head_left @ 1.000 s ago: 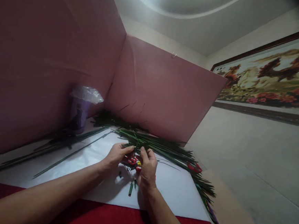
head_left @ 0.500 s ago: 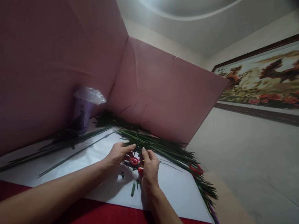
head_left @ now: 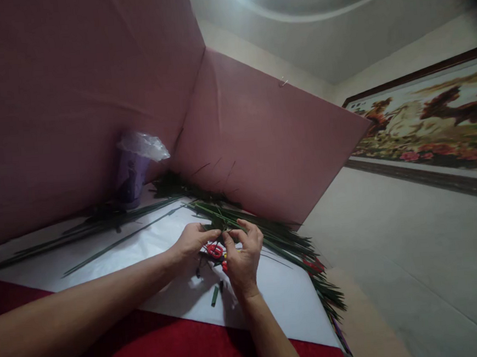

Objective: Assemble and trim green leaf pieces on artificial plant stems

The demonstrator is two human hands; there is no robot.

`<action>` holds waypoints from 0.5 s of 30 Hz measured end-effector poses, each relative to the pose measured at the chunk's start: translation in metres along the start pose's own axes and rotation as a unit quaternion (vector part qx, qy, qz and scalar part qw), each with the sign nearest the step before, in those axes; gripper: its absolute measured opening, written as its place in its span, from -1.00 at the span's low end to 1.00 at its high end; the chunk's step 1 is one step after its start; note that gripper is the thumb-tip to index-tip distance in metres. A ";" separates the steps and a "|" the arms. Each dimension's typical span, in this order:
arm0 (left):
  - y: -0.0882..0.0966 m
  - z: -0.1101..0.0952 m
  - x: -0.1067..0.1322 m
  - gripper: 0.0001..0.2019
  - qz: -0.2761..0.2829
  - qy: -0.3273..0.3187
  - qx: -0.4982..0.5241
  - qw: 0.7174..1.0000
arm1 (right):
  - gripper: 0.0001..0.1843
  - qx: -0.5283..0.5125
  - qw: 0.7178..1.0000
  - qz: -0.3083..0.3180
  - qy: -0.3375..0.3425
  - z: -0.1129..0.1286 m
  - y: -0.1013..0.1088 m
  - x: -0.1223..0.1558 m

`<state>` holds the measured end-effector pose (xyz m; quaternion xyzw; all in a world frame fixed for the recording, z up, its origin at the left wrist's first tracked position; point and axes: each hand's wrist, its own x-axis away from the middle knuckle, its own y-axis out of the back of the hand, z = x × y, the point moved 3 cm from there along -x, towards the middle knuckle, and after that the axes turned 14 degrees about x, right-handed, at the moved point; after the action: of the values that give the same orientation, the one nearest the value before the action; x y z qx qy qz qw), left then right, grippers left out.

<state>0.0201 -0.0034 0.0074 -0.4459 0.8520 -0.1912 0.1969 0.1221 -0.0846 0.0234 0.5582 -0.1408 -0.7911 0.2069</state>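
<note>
Between my two hands is a small dark green piece of folded leaf (head_left: 216,224), pinched from both sides. My left hand (head_left: 196,239) closes thumb and fingers on its left side. On the other side, thumb and forefinger of my right hand (head_left: 244,252) press on the same piece, the other fingers curled loosely. Below the hands lie red-handled scissors (head_left: 215,251), partly hidden by my right hand. A cut bit of green leaf (head_left: 214,296) rests on the white sheet (head_left: 182,298) nearer to me.
A bundle of long green leaves (head_left: 267,234) runs along the right side. More long leaves (head_left: 120,244) lie at left. A purple cup with clear plastic (head_left: 133,173) stands by the pink panel (head_left: 268,137). Red cloth (head_left: 173,348) covers the near edge.
My right hand has shifted slightly up and right, its fingers lifting and turning over the leaf piece. My left hand stays nearly in place, still pinching. The view has tilted slightly.
</note>
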 end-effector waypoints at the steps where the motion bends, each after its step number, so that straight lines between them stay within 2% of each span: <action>1: -0.001 0.001 0.000 -0.73 0.013 0.007 0.008 1.000 | -0.86 -0.007 1.000 0.004 -0.006 -0.001 0.000 -0.001; 11: -0.001 0.006 0.000 -0.77 0.050 0.008 0.051 0.997 | -0.82 -0.058 0.996 0.033 -0.052 -0.005 0.001 -0.003; 15: -0.003 0.010 0.002 -0.83 0.042 0.061 0.071 0.995 | -0.83 -0.049 0.997 0.041 -0.053 -0.008 0.000 -0.004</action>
<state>0.0260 -0.0077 0.0000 -0.3822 0.8645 -0.2701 0.1833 0.1306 -0.0826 0.0245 0.4982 -0.1356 -0.8166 0.2582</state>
